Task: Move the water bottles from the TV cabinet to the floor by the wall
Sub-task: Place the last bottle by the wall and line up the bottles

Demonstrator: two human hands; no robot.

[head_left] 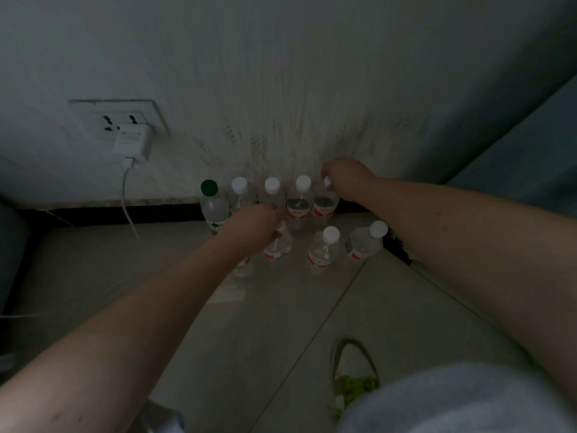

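Note:
Several clear water bottles stand on the tiled floor against the white wall. The back row begins with a green-capped bottle [214, 204] and continues with white-capped ones [299, 201]. My right hand [346, 179] grips the cap of the rightmost back-row bottle [324, 206]. My left hand [254, 225] is closed on the top of a front-row bottle [278, 246]. Two more white-capped bottles stand in front, one [323, 251] upright and one [365, 240] leaning right.
A wall socket with a white charger [132, 143] and hanging cable is at the left. A dark baseboard [109, 214] runs along the wall. A green slipper [354, 376] and my grey-clad knee are at the bottom right. A teal surface rises at the right edge.

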